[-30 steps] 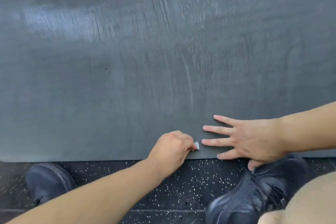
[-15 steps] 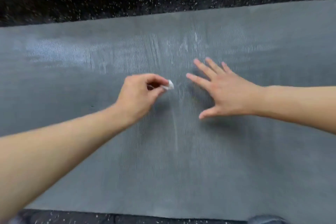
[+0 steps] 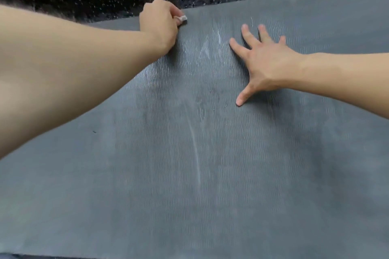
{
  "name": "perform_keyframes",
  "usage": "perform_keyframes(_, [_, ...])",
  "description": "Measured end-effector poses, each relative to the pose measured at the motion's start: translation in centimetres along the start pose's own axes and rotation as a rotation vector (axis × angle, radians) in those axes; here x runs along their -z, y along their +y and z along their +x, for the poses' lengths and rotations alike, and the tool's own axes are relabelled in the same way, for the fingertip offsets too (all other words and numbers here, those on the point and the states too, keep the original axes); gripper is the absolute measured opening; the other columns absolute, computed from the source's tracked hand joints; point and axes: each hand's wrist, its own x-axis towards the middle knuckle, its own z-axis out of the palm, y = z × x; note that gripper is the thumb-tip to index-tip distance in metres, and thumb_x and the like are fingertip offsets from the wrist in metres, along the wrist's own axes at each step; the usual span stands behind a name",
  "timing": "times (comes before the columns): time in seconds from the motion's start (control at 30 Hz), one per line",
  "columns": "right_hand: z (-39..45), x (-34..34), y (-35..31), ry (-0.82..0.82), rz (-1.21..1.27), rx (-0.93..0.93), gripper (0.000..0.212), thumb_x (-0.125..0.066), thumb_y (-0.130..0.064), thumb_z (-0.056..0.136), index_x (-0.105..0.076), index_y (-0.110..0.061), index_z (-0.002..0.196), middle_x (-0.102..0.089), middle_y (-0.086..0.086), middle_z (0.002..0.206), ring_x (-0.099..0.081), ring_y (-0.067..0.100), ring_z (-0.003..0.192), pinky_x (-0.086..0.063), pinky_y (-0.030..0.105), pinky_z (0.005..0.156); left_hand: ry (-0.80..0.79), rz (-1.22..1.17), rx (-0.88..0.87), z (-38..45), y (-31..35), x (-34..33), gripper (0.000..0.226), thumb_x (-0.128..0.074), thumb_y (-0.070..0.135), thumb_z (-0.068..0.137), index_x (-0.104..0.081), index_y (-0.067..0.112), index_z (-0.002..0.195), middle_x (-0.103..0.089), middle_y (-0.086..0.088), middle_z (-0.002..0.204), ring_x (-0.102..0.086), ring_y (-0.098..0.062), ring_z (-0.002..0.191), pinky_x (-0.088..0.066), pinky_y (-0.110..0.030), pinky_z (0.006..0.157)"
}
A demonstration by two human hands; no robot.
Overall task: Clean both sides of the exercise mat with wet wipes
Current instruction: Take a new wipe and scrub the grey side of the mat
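up at the far edge of the grey exercise mat (image 3: 189,164), the left hand (image 3: 161,21) pinches a small white wet wipe (image 3: 182,18); the right hand (image 3: 265,61) lies flat on the mat nearby, fingers spread.

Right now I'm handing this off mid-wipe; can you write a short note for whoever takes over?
Left hand pinches a small balled wipe at the mat's far edge.
Right hand lies flat, fingers spread, steadying the mat.
Done: wet streaks run down the middle strip of this side.
Left: the areas to either side look dry; the underside shows no sign of being turned up yet.
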Motion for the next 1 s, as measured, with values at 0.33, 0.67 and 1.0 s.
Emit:
perform_keyframes(0.33, [-1.3,-0.5,-0.8,-0.004,0.056,0.029,0.167,-0.076,-0.095,0.041,0.012,-0.029,0.166,0.022,0.013,0.174,0.012,0.047,0.159,-0.009,0.076,0.121,-0.348,-0.058,-0.432,-18.6,-1.1,-1.4,0.011,-0.072,0.022,0.089,-0.080,0.027,0.096,-0.076,0.006,0.097,-0.071,-0.018,0.092,-0.055,-0.032,0.084])
perform_keyframes(0.67, [-20.4,-15.3,-9.3,-0.018,-0.122,0.507,0.160,-0.062,-0.096,0.060,0.005,0.007,0.162,0.015,0.030,0.171,0.017,0.048,0.158,-0.004,0.070,0.126,-0.415,-0.063,-0.531,-32.7,-1.7,-1.5,0.007,-0.072,0.020,0.090,-0.075,0.026,0.090,-0.070,0.004,0.091,-0.068,-0.023,0.082,-0.056,-0.033,0.068])
perform_keyframes(1.0, [-25.2,-19.9,-7.6,0.064,-0.292,0.982,0.065,-0.045,-0.031,0.101,-0.032,-0.018,0.164,-0.005,0.025,0.173,0.003,0.056,0.157,-0.010,0.075,0.122,-0.659,-0.095,-0.669,-44.1,-3.7,-2.0,0.012,-0.060,0.024,0.097,-0.068,0.033,0.096,-0.062,0.013,0.099,-0.057,-0.013,0.085,-0.056,-0.034,0.074])
